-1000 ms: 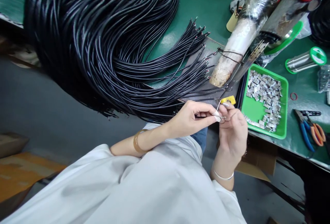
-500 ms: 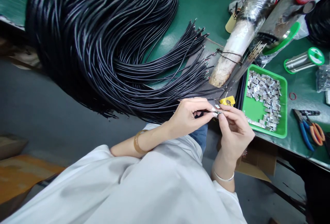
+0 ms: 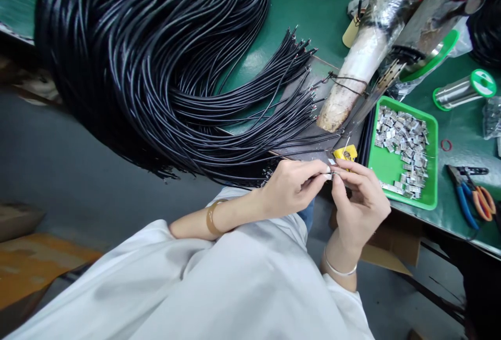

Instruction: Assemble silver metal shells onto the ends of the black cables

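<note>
My left hand [image 3: 291, 186] is closed in a pinch, its thumb and index finger meeting my right hand's fingertips. It grips the end of a black cable, mostly hidden by the fingers now. My right hand [image 3: 358, 196] pinches a small metal connector [image 3: 334, 174], of which only a sliver shows between the fingertips. Just beyond the fingers lies a yellow piece [image 3: 345, 154] at the bench edge. A large bundle of black cables [image 3: 156, 79] curves across the bench left of my hands, its stripped ends pointing right.
A green tray [image 3: 385, 165] of small metal connectors stands right of my hands. Farther right lie pliers [image 3: 462, 199], orange-handled cutters [image 3: 482, 201] and a solder spool [image 3: 464, 91]. A wrapped white tube [image 3: 352, 79] slants down above my hands on the green bench [image 3: 309, 0].
Both hands have shifted slightly, and my left fingers have curled in closer to my right fingertips. The length of cable visible between my left fingers before is now hidden.
</note>
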`<state>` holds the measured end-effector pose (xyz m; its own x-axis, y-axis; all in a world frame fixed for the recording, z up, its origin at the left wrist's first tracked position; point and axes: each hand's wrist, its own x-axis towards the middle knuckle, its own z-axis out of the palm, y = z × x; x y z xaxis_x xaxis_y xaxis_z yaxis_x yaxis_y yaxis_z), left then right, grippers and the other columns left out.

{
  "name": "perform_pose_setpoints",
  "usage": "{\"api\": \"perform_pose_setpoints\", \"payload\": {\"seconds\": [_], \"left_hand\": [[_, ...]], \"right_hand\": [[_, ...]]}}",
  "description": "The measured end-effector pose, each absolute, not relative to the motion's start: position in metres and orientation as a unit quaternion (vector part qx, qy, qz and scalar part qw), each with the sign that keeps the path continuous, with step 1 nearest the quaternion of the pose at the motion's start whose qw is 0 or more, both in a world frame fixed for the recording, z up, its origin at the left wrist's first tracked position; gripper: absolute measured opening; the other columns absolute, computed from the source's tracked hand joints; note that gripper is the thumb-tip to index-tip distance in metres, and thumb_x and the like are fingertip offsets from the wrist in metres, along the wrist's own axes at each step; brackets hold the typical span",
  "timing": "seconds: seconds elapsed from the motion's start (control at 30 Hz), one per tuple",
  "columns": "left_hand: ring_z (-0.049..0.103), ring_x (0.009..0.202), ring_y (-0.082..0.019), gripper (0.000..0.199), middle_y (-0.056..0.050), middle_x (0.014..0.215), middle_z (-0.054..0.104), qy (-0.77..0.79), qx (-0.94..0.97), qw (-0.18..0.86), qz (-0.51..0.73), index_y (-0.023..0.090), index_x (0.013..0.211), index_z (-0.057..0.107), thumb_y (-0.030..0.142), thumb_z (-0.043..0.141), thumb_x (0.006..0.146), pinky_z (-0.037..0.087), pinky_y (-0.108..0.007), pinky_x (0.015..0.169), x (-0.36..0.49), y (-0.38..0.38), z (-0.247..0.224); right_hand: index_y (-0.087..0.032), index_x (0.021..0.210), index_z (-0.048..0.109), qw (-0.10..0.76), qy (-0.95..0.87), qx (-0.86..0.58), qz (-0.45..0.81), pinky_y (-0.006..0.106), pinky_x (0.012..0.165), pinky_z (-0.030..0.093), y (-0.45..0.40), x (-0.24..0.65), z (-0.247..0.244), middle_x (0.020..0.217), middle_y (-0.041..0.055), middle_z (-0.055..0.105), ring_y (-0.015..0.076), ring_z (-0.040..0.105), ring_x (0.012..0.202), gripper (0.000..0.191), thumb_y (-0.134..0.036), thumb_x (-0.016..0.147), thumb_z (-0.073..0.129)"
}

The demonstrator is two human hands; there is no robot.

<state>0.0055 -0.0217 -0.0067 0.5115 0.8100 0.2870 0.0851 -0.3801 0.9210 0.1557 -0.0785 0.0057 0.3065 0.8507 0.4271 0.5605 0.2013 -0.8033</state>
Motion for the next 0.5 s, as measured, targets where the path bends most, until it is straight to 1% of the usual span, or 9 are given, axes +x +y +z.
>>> {"api": "perform_pose_setpoints", "payload": {"seconds": [0.07, 0.1, 0.17, 0.27, 0.37, 0.43, 0.5], "left_hand": [[0.053, 0.053, -0.008, 0.024, -0.002, 0.068, 0.066, 0.301, 0.636, 0.615, 0.356, 0.015, 0.084, 0.061, 0.032, 0.055, 0.099, 0.043, -0.022, 0.055, 0.005, -0.022, -0.002], [0.050, 0.049, -0.007, 0.026, -0.001, 0.067, 0.066, 0.293, 0.582, 0.680, 0.335, 0.015, 0.084, 0.059, 0.037, 0.057, 0.098, 0.041, -0.020, 0.051, 0.004, -0.022, -0.001], [0.049, 0.045, -0.006, 0.032, -0.002, 0.067, 0.067, 0.285, 0.497, 0.759, 0.309, 0.015, 0.084, 0.057, 0.044, 0.063, 0.094, 0.039, -0.019, 0.046, 0.003, -0.019, 0.001], [0.047, 0.043, -0.005, 0.033, 0.000, 0.066, 0.067, 0.298, 0.448, 0.782, 0.317, 0.016, 0.093, 0.054, 0.044, 0.071, 0.088, 0.038, -0.017, 0.043, 0.002, -0.015, 0.000], [0.048, 0.045, -0.005, 0.030, 0.003, 0.062, 0.065, 0.300, 0.442, 0.776, 0.337, 0.015, 0.103, 0.057, 0.035, 0.073, 0.087, 0.038, -0.016, 0.045, 0.002, -0.014, -0.001], [0.051, 0.049, -0.006, 0.023, 0.003, 0.059, 0.062, 0.300, 0.447, 0.770, 0.342, 0.012, 0.099, 0.064, 0.030, 0.071, 0.087, 0.040, -0.018, 0.051, 0.003, -0.012, -0.002], [0.051, 0.052, -0.006, 0.019, 0.003, 0.056, 0.058, 0.309, 0.447, 0.766, 0.343, 0.010, 0.092, 0.068, 0.029, 0.070, 0.086, 0.042, -0.019, 0.055, 0.003, -0.011, -0.001]], "right_hand": [[-0.023, 0.087, 0.074, 0.561, -0.531, -0.601, 0.206, 0.034, 0.080, 0.064, -0.076, 0.152, 0.000, 0.102, 0.0038, 0.076, 0.0173, 0.075, 0.090, 0.005, -0.018, 0.086, 0.072], [-0.022, 0.085, 0.073, 0.571, -0.520, -0.595, 0.223, 0.034, 0.079, 0.065, -0.075, 0.150, -0.003, 0.102, 0.0039, 0.076, 0.0174, 0.075, 0.089, 0.004, -0.019, 0.087, 0.072], [-0.023, 0.087, 0.074, 0.578, -0.523, -0.594, 0.199, 0.037, 0.082, 0.065, -0.075, 0.147, -0.008, 0.102, 0.0036, 0.076, 0.0184, 0.075, 0.092, 0.005, -0.018, 0.087, 0.072], [-0.026, 0.096, 0.076, 0.566, -0.549, -0.603, 0.119, 0.041, 0.090, 0.063, -0.075, 0.144, -0.009, 0.103, 0.0027, 0.076, 0.0199, 0.074, 0.100, 0.016, -0.014, 0.085, 0.073], [-0.026, 0.099, 0.077, 0.557, -0.545, -0.615, 0.118, 0.043, 0.091, 0.062, -0.075, 0.145, -0.006, 0.106, 0.0037, 0.077, 0.0206, 0.074, 0.100, 0.016, -0.016, 0.087, 0.072], [-0.023, 0.100, 0.075, 0.572, -0.522, -0.624, 0.104, 0.044, 0.088, 0.063, -0.074, 0.147, -0.002, 0.106, 0.0050, 0.077, 0.0214, 0.075, 0.098, 0.012, -0.019, 0.092, 0.067], [-0.022, 0.101, 0.071, 0.598, -0.500, -0.621, 0.080, 0.044, 0.084, 0.064, -0.073, 0.148, 0.000, 0.104, 0.0054, 0.077, 0.0213, 0.076, 0.093, 0.011, -0.022, 0.096, 0.061]]}}
